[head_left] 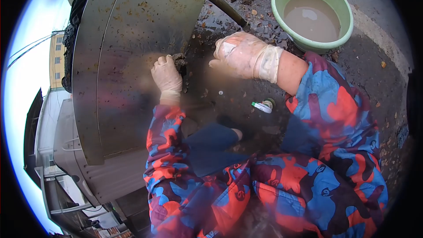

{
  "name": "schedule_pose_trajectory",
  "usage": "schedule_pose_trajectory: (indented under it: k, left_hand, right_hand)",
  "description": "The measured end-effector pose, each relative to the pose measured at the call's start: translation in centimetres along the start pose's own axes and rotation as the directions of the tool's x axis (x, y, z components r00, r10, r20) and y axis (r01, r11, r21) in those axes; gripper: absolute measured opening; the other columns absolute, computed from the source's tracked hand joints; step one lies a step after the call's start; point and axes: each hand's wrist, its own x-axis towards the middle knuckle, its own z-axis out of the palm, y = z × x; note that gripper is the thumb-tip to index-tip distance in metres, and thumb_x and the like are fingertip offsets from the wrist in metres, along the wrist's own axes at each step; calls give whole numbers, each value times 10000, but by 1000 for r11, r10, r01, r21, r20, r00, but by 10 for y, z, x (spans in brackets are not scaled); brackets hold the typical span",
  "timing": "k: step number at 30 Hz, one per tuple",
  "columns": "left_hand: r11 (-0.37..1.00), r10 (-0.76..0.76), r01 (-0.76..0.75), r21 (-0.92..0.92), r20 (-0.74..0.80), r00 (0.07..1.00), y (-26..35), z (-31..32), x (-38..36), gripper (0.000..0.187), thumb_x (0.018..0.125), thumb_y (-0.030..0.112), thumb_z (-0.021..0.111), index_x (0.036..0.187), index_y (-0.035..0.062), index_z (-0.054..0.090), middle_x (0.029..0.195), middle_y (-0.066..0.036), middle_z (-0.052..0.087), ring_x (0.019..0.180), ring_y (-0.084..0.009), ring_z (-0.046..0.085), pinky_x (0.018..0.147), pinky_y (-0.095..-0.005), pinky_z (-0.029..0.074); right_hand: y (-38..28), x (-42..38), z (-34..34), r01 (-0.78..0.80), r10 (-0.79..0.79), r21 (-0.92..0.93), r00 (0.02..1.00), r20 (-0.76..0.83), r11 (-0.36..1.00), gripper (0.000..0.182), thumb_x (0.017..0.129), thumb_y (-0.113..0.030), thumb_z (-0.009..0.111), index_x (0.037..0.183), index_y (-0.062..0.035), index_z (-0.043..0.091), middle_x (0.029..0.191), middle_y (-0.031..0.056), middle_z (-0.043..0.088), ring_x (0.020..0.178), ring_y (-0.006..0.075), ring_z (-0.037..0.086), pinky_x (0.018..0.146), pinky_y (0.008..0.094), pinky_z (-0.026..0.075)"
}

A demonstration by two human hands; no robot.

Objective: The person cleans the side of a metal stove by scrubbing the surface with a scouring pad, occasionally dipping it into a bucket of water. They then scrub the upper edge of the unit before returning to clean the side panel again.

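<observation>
My left hand point(166, 76), in a pale, thin glove, is closed against the stained metal panel point(132, 26). Beside its fingers, at the panel's edge, shows a dirty grey-brown clump point(179, 60) that looks like a scouring pad or rag; the fingers seem to grip it. My right hand point(242, 55), also gloved and smeared with dirt, hovers over the wet ground to the right of the panel. Its fingers are curled in, and whatever they may hold is hidden. A blurred smear on the lens covers the area around both hands.
A light green basin point(348, 22) of murky water stands at the upper right. A metal leg point(227, 10) slants from under the panel. A small white-and-green object point(264, 105) lies on the dark, wet ground point(370, 83) among scattered leaves. A grey plastic box point(66, 136) is at left.
</observation>
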Motion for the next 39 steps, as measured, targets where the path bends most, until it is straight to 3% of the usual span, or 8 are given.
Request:
schedule_pose_trajectory:
  k: [7, 15, 16, 22, 27, 35, 37, 39]
  left_hand:
    - [973, -226, 228, -20, -250, 942, -54, -55, 1, 293, 758, 91, 601, 1046, 51, 638, 901, -123, 580, 862, -328, 578, 768, -437, 456]
    - [999, -27, 26, -20, -22, 999, -8, -12, -3, 285, 757, 122, 603, 1037, 78, 641, 950, -103, 586, 897, -301, 586, 764, -416, 455]
    - [999, -26, 26, -22, -26, 999, -8, -14, -2, 285, 757, 122, 603, 1037, 78, 641, 950, -103, 586, 897, -301, 586, 764, -416, 455]
    - [989, -142, 147, 8, -198, 970, -39, -33, 1, 327, 763, 139, 600, 1082, 77, 640, 909, -102, 581, 874, -298, 580, 757, -416, 447]
    - [996, 82, -83, 20, 40, 996, -3, 14, -12, 310, 792, 159, 566, 1089, 101, 632, 961, -69, 579, 933, -273, 567, 798, -409, 432]
    - [965, 252, -243, -101, 90, 963, 3, 44, -59, 238, 811, 131, 540, 1031, 73, 611, 920, -84, 577, 874, -269, 569, 745, -404, 444]
    - [964, 242, -227, -135, 104, 965, -4, 37, -76, 255, 804, 114, 548, 1046, 66, 612, 911, -95, 576, 865, -274, 572, 729, -400, 447]
    - [954, 99, -54, -294, 140, 985, -8, 30, -92, 283, 790, 81, 561, 1067, 49, 608, 931, -105, 583, 874, -292, 574, 729, -415, 451]
  right_hand:
    - [6, -8, -7, -20, 22, 62, 999, -31, 998, 426, 920, -390, 529, 745, -34, 683, 776, 184, 665, 837, 372, 643, 787, 428, 509]
    - [4, 2, 9, 67, -69, -36, 996, -55, 997, 322, 878, -287, 572, 663, -55, 511, 691, 117, 550, 706, 323, 586, 659, 400, 492]
    - [3, 0, 3, 14, -12, -55, 999, 34, 998, 292, 878, -291, 573, 714, -50, 561, 708, 126, 575, 721, 336, 596, 689, 413, 499]
    - [5, -9, -6, -19, 20, 21, 1000, -21, 1000, 358, 900, -346, 549, 786, -23, 654, 777, 167, 645, 815, 364, 633, 772, 433, 508]
    - [-5, -2, -2, -50, 52, -58, 998, 32, 997, 423, 920, -391, 517, 770, -36, 692, 765, 172, 668, 825, 361, 653, 774, 426, 513]
    - [-1, -9, -7, -48, 49, -46, 999, 16, 998, 417, 916, -383, 524, 745, -40, 689, 741, 164, 665, 800, 365, 647, 745, 428, 515]
    - [8, -9, -11, -63, 62, 21, 998, 29, 998, 333, 893, -313, 552, 757, -18, 627, 805, 162, 627, 817, 360, 622, 768, 436, 502]
    - [11, -4, -6, -22, 22, 6, 1000, 20, 1000, 325, 901, -309, 549, 775, -21, 631, 809, 166, 626, 822, 373, 615, 770, 443, 498]
